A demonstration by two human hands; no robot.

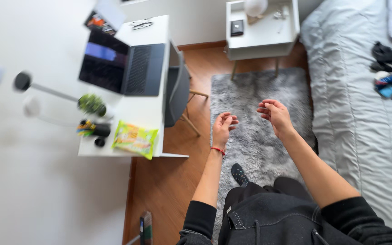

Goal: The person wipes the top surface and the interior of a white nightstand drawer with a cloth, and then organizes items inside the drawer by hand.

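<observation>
I observe my left hand (pixel 223 127) and right hand (pixel 274 114) both empty, fingers loosely curled, held apart above the shaggy grey pile rug (pixel 255 90), between white desk (pixel 148 115) and grey-quilted bed (pixel 359 113).

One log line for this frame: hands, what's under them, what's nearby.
left hand: empty, fingers curled | right hand: empty, half open | below: grey rug | left: white desk, laptop, chair | right: bed

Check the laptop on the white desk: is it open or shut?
Open. The laptop shows its keyboard and lit screen; both hands, left and right, hover empty.
</observation>
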